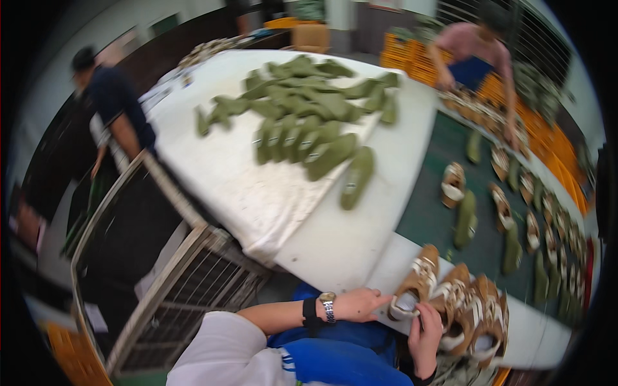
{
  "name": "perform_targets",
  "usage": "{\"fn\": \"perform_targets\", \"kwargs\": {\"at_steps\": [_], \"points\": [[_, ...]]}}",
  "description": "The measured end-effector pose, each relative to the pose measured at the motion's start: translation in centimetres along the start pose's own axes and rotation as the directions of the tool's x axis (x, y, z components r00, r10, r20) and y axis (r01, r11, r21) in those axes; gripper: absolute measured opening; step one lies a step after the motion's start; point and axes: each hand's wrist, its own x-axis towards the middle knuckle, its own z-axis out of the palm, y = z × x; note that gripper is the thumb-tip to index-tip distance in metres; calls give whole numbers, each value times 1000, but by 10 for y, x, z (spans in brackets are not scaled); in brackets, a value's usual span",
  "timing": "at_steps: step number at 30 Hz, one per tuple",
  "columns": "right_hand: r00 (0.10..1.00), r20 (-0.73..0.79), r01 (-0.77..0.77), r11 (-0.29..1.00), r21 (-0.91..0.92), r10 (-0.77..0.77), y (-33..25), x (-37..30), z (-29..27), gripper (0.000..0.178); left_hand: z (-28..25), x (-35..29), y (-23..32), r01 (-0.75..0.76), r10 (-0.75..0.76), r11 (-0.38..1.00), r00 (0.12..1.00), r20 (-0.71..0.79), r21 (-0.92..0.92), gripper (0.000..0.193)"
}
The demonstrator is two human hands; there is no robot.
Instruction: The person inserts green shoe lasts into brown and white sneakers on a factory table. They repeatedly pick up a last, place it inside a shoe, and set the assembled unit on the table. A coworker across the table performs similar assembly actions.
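Note:
A brown shoe with white laces (420, 275) stands on the white table edge in front of me, its heel toward me and a pale insole visible inside. At the left side of its heel, my left hand (359, 304) has its fingers stretched out, the tips at the rim. My right hand (425, 334) is bent at the back of the same shoe, fingertips closed on the heel collar. Right beside it, several similar brown and white shoes (475, 309) stand packed in a row. A watch (327, 307) and a dark band are on my left wrist.
Several olive-green shoe inserts (302, 96) lie heaped and lined up on the white table (212, 174). A green conveyor belt (418, 212) carries shoes and inserts at right. A co-worker (479, 51) reaches over its far end; another person (119, 103) stands left, behind a wire-sided cart (193, 276).

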Motion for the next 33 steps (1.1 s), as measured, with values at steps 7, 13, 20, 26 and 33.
{"fn": "perform_targets", "kwargs": {"at_steps": [7,13,20,26,33], "points": [[796,465,168,880,445,-387,-88,52,-23,41,-2,-82,-11,216,-215,976,968,-132,-9,57],[447,283,130,375,918,-848,-177,87,-33,32,5,-126,-20,375,-367,927,912,-181,8,53],[320,-59,74,-37,997,-946,-223,67,-71,56,9,-128,-12,201,-181,978,947,-265,50,51],[300,-71,249,7,968,-951,-210,56,-105,45,3,-125,-4,180,-172,982,978,-121,59,50],[658,487,-130,551,824,-574,-118,46,-91,34,-21,-105,-5,107,-85,987,980,-180,119,50]]}}
